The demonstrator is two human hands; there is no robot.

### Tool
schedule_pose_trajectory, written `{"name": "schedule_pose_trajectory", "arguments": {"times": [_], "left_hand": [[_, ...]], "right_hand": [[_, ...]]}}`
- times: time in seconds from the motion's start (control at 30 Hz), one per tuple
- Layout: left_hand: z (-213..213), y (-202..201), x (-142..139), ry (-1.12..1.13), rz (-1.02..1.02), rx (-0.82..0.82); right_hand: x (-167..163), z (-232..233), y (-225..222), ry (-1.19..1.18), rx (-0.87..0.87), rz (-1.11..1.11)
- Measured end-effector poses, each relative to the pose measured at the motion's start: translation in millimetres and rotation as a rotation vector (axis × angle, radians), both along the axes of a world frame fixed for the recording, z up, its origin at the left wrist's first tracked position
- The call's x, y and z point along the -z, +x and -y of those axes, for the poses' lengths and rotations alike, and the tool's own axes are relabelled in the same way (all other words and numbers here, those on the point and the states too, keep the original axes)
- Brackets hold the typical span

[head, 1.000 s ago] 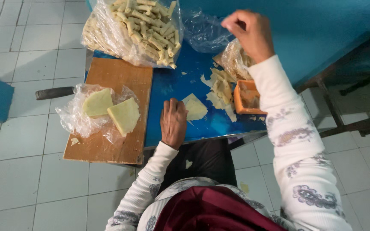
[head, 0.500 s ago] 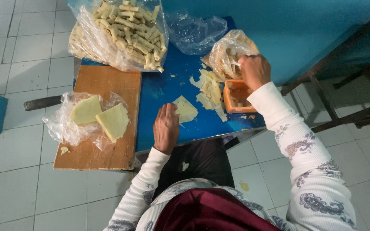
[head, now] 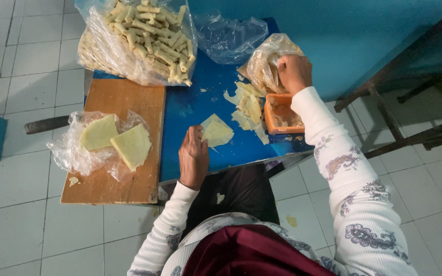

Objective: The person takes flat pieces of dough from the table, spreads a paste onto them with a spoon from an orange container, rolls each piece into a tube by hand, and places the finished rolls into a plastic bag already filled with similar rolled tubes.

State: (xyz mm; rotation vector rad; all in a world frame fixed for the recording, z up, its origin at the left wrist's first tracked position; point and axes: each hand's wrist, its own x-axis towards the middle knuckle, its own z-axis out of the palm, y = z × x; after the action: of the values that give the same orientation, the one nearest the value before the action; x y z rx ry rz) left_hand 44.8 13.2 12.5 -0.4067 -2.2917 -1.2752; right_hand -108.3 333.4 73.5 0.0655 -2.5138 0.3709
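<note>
The right hand (head: pixel 293 71) has moved from the orange tub (head: pixel 281 113) up into the clear filling bag (head: pixel 267 64) at upper centre-right; its grip is clenched there, on what cannot be told. The left hand (head: pixel 193 157) stays flat, released, pressing the wrapper sheet (head: pixel 217 131) on the blue counter (head: pixel 190 105), centre frame. Rolled sticks (head: pixel 149 36) fill the upper-left bag.

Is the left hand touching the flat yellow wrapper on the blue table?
Touching. In the head view the left hand lies on the blue table with its fingertips pressed on the near edge of the yellow wrapper, no gap showing.
</note>
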Motion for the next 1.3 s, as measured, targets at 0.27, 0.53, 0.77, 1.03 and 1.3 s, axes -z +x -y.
{"name": "schedule_pose_trajectory", "arguments": {"times": [0.27,0.53,0.77,1.03,1.3], "left_hand": [[6.4,-1.2,4.1,0.114,0.066,0.049],[11.6,-2.1,10.8,0.194,0.103,0.051],[12.6,-3.2,12.3,0.191,0.089,0.052],[10.0,-11.1,8.5,0.147,0.079,0.085],[24.8,-5.5,-1.8,0.045,0.063,0.267]], "right_hand": [[-13.1,-24.9,68.6,-0.229,-0.123,0.080],[-4.4,55.2,142.1,-0.300,-0.351,0.326],[27.6,112.5,158.3,0.062,-0.506,0.125],[27.2,108.8,172.9,0.281,-0.536,0.006],[-12.8,39.9,154.4,0.277,-0.170,-0.010]]}}
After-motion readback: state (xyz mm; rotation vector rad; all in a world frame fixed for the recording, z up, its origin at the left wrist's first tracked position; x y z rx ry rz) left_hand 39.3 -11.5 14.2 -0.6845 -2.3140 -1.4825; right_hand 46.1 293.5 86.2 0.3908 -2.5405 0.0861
